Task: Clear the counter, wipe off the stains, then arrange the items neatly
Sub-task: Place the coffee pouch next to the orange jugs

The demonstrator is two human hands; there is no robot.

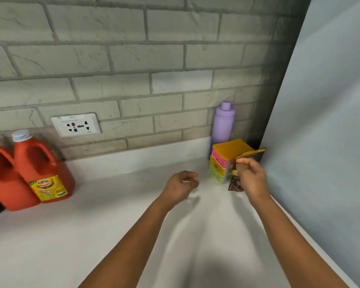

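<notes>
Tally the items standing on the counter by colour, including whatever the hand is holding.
Red jugs: 2
Purple bottle: 1
Multicoloured drawer box: 1
Dark sachet, pinched by the right hand: 1
Total: 5

The orange jug (44, 169), standing left of the wall socket (76, 125), carries a yellow label reading "UFC". The small print beneath it is too blurred to read.

white counter (92, 235) bears two red jugs (43, 169), purple bottle (223, 123), and stacked colourful boxes (227, 161).
</notes>
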